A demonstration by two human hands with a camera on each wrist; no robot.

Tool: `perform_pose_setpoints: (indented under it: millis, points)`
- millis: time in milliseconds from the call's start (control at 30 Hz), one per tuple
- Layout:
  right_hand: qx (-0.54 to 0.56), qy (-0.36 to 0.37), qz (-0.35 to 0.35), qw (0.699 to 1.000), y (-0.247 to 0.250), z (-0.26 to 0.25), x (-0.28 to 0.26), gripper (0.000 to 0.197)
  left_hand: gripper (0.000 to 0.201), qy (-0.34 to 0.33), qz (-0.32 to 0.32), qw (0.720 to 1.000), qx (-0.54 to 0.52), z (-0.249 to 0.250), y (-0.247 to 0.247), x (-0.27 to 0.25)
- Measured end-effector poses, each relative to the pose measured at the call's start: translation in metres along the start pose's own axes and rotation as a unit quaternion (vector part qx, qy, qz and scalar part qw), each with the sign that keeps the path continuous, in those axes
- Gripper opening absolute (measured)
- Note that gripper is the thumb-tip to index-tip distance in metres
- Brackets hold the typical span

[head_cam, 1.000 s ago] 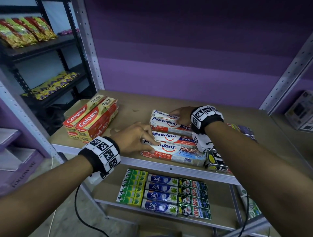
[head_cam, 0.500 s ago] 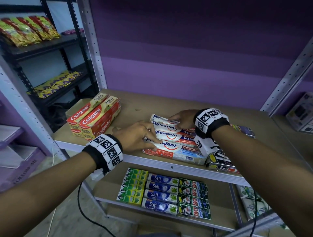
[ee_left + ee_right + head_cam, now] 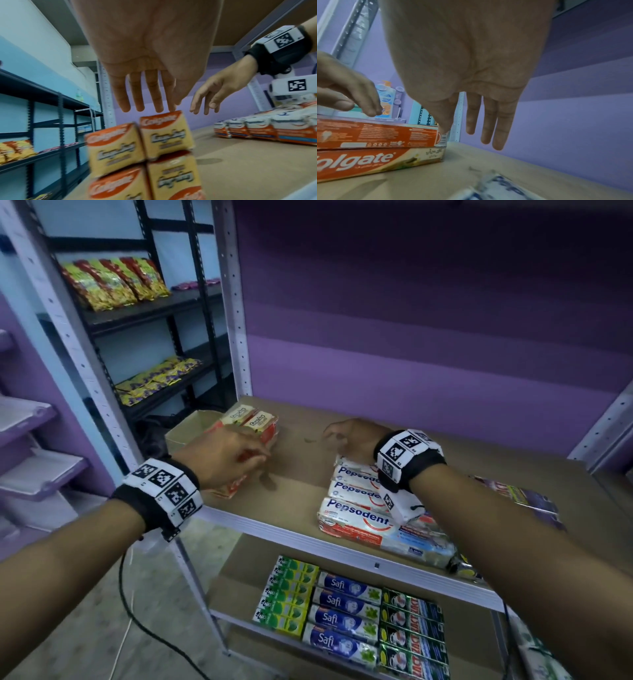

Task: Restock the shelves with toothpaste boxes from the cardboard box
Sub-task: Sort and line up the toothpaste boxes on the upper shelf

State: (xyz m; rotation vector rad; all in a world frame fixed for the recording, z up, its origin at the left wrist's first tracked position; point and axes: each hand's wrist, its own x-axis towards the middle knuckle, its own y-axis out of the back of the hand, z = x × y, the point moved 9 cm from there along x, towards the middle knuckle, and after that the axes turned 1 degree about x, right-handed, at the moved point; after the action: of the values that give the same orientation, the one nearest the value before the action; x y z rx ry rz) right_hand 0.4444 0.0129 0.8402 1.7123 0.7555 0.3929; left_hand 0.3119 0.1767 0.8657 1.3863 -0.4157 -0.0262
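Left hand (image 3: 219, 455): fingers straight and slightly spread, holding nothing; it hangs over the Colgate stack, and in the left wrist view one fingertip is at the top edge of an upper box; contact cannot be confirmed.
Right hand (image 3: 352, 436): fingers straight and loosely apart, empty, above the far end of the Pepsodent row; whether it touches the boxes cannot be told.
Shelf unit (image 3: 298, 474): brown board on grey perforated posts, purple wall behind.
Black rack (image 3: 150, 309): stands to the left behind the post, carrying snack packets (image 3: 113, 282) on two levels.
Pepsodent boxes (image 3: 356, 508): lie flat side by side at the front right of the board; the right wrist and forearm cover their right ends.
Colgate boxes (image 3: 164, 134): stacked two high and two wide at the left of the same board, well apart from the Pepsodent row.
Cardboard box (image 3: 191, 426): open, just behind and left of the Colgate stack, mostly hidden by the left hand.
Lower shelf: green boxes, Safi boxes (image 3: 342, 607) and dark boxes in three columns.
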Motion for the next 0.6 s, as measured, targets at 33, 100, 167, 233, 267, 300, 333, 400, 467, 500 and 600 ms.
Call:
perform_pose_setpoints:
  millis: [33, 100, 167, 233, 267, 300, 333, 400, 467, 500, 600]
  points:
    - [-0.003, 0.016, 0.005, 1.000, 0.001, -0.014, 0.007, 0.045, 0.017, 0.020, 0.013, 1.000, 0.013, -0.012, 0.008, -0.006]
    - [-0.028, 0.048, 0.013, 0.998, 0.000, -0.043, 0.020, 0.048, 0.018, 0.054, 0.040, 0.997, 0.036, -0.035, 0.022, -0.016]
    - [-0.044, 0.072, 0.023, 0.996, -0.002, -0.069, 0.036, 0.054, 0.020, 0.104, 0.042, 0.993, 0.033, -0.057, 0.027, -0.025]
    - [-0.076, 0.093, 0.039, 0.992, -0.006, -0.094, 0.050, 0.050, 0.024, 0.148, 0.019, 0.989, 0.023, -0.076, 0.024, -0.031]
    - [-0.082, 0.107, 0.045, 0.990, -0.008, -0.106, 0.055, 0.048, 0.026, 0.163, 0.004, 0.986, 0.020, -0.083, 0.021, -0.034]
    - [-0.110, 0.135, 0.047, 0.984, -0.014, -0.119, 0.059, 0.050, 0.027, 0.172, -0.008, 0.985, 0.019, -0.088, 0.018, -0.037]
    - [-0.106, 0.143, 0.054, 0.983, -0.015, -0.129, 0.064, 0.052, 0.028, 0.176, -0.013, 0.984, 0.018, -0.092, 0.017, -0.038]
    - [-0.113, 0.160, 0.036, 0.980, -0.026, -0.145, 0.070, 0.048, 0.029, 0.180, -0.012, 0.983, 0.016, -0.096, 0.014, -0.041]
    - [-0.114, 0.150, 0.016, 0.982, -0.034, -0.149, 0.074, 0.045, 0.029, 0.186, -0.015, 0.982, 0.017, -0.098, 0.012, -0.044]
    - [-0.110, 0.149, 0.012, 0.983, -0.038, -0.149, 0.075, 0.045, 0.029, 0.190, -0.015, 0.982, 0.017, -0.099, 0.011, -0.045]
    - [-0.082, 0.119, 0.034, 0.989, -0.035, -0.147, 0.079, 0.052, 0.029, 0.197, -0.009, 0.980, 0.007, -0.100, 0.010, -0.047]
